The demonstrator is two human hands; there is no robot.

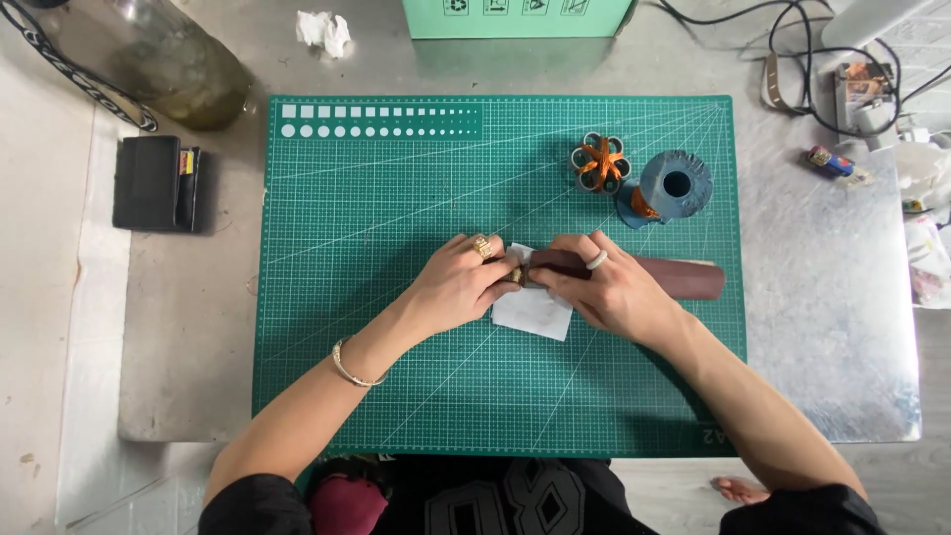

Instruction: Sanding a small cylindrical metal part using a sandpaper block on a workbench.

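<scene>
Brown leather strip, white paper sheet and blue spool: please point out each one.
brown leather strip (684, 276), head view, bare right end.
white paper sheet (533, 314), head view, lower part below the hands.
blue spool (677, 183), head view, top face.

The scene is evenly and brightly lit from above. Soft shadows are cast beneath the forearms onto the green cutting mat (396, 376). Dull glare is seen on the metal table (832, 327) at the right. Focus is sharp throughout, with slight bending toward the edges.

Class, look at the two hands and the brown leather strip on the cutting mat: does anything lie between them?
Nothing visible does. The left hand and right hand already touch the brown leather strip directly.
</scene>
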